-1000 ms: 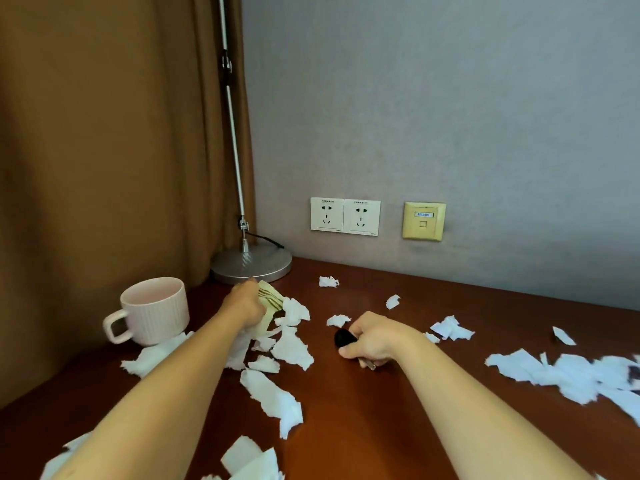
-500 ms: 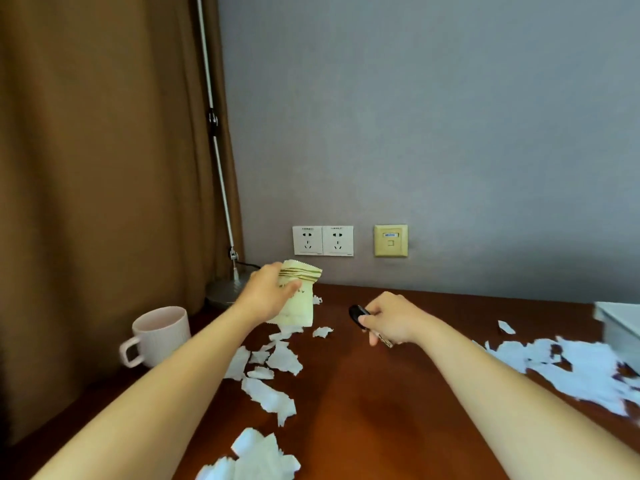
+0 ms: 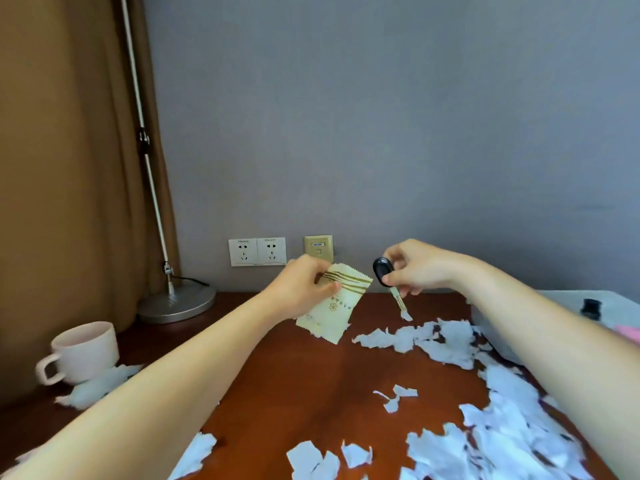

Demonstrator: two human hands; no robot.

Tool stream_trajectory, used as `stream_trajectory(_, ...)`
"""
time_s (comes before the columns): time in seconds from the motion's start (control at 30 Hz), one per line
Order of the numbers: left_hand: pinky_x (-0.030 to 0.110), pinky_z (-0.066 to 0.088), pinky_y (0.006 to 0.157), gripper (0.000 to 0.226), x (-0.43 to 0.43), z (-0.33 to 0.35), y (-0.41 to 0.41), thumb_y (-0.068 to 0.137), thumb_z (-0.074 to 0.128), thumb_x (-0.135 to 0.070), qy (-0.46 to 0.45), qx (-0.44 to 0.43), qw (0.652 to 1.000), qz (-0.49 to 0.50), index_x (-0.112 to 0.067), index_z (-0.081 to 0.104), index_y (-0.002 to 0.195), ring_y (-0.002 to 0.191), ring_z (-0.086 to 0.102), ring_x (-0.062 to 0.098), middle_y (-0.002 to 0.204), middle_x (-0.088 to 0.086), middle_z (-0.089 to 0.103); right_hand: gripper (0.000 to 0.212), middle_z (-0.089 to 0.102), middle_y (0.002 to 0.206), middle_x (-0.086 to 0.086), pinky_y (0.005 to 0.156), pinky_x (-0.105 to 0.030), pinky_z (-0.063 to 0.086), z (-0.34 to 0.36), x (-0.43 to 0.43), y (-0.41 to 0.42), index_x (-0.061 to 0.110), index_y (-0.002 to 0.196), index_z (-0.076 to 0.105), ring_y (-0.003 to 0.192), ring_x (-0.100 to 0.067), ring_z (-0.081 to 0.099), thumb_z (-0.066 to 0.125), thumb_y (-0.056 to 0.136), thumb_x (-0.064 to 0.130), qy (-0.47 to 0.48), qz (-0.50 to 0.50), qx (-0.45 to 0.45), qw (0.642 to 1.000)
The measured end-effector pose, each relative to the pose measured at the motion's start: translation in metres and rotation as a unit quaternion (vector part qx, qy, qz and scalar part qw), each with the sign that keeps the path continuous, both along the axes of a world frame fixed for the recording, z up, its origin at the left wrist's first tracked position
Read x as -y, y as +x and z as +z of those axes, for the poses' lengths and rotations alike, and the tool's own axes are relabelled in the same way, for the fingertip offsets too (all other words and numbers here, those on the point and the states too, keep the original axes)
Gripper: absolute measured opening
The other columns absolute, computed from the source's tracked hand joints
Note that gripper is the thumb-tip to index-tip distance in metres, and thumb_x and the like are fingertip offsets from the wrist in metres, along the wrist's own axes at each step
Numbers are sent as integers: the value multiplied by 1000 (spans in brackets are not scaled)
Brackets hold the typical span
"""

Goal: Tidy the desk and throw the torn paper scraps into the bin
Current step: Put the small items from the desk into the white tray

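Many torn paper scraps [image 3: 450,341] are strewn across the desk [image 3: 311,382], heaped at the right. A pink cup [image 3: 86,351] and a lamp base [image 3: 176,303] are set at the left. A striped sachet [image 3: 336,306] is pinched by the left hand [image 3: 301,289], and a black-headed key [image 3: 382,271] is gripped by the right hand [image 3: 415,266]. Both are held higher than half a second before.

Both forearms forward; left hand [image 3: 301,289], right hand [image 3: 415,268] aloft, fingers [image 3: 398,251] pinched.
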State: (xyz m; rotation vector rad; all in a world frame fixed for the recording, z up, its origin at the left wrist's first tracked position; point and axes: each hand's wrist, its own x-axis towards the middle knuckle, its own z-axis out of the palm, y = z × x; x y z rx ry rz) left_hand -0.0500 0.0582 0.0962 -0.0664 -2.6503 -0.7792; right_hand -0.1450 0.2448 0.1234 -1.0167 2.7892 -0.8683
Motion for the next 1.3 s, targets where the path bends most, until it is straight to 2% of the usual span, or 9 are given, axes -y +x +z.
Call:
stream_trajectory(0.13, 42, 57, 77, 18, -38, 2, -15, 92, 60, -24, -12, -3, 1000, -25, -14, 70, 103, 92, 69, 24, 98, 5, 73, 4, 57, 68, -3, 51, -20, 46, 6, -47, -3, 11, 92, 54, 57, -9, 61, 57, 90, 9, -3, -7, 15, 1000)
stream_trajectory(0.27, 36, 55, 75, 17, -77, 0, -39, 90, 62, -23, 2, -26, 999, -43, -8, 68, 94, 91, 69, 21, 95, 5, 73, 8, 57, 62, -3, 47, -18, 41, 9, -99, -11, 12, 90, 53, 41, -4, 55, 56, 90, 5, -16, -43, 6, 999)
stream_trajectory(0.4, 20, 47, 57, 18, -120, -7, -69, 91, 61, -24, 12, -38, 997, -60, -8, 63, 86, 81, 63, 15, 89, 1, 69, 10, 60, 59, -2, 50, -22, 42, 7, -146, -30, 14, 89, 56, 38, -2, 53, 54, 90, 4, -7, -87, -23, 996)
stream_trajectory(0.5, 31, 48, 65, 24, -154, -11, -96, 92, 59, -25, 25, -43, 996, -67, -2, 63, 89, 88, 65, 23, 93, 8, 70, 15, 60, 59, -1, 52, -24, 44, 3, -178, -47, 18, 85, 59, 41, -4, 54, 54, 90, 5, -15, -122, -29, 992)
stream_trajectory(0.63, 24, 40, 64, 17, -197, -10, -130, 93, 56, -21, 67, -45, 995, -66, -11, 57, 79, 83, 58, 20, 86, 3, 63, 16, 51, 57, -2, 54, -24, 46, -4, -214, -68, 15, 89, 61, 50, -14, 50, 53, 89, 1, -25, -165, -39, 985)
stream_trajectory(0.8, 28, 38, 69, 30, -254, -13, -178, 91, 54, -15, 102, -19, 993, -47, -17, 45, 62, 85, 55, 28, 80, 5, 58, 19, 47, 55, 2, 44, -14, 43, -22, -251, -97, 11, 94, 61, 42, -10, 52, 54, 85, -4, -29, -227, -58, 972)
stream_trajectory(0.9, 32, 42, 71, 10, -282, -22, -204, 90, 51, -11, 94, -3, 995, -42, -12, 55, 81, 97, 59, 34, 100, 14, 64, 18, 48, 55, 4, 42, -11, 39, -38, -267, -113, 10, 95, 62, 46, -10, 52, 57, 84, -3, -29, -251, -63, 965)
stream_trajectory(1.1, 38, 45, 79, 31, -320, -52, -244, 87, 40, 3, 25, 37, 999, -18, -5, 63, 106, 107, 57, 39, 113, 18, 62, 23, 50, 69, 1, 39, -12, 36, -72, -285, -144, 11, 108, 64, 52, -12, 54, 59, 87, 1, -25, -288, -33, 957)
stream_trajectory(1.3, 42, 45, 91, 38, -337, -61, -270, 86, 42, 11, -47, 64, 997, 3, -1, 45, 121, 118, 51, 39, 125, 21, 53, 21, 57, 78, -5, 68, -27, 48, -93, -286, -172, 13, 104, 65, 74, -22, 59, 57, 86, 4, -5, -293, -33, 955)
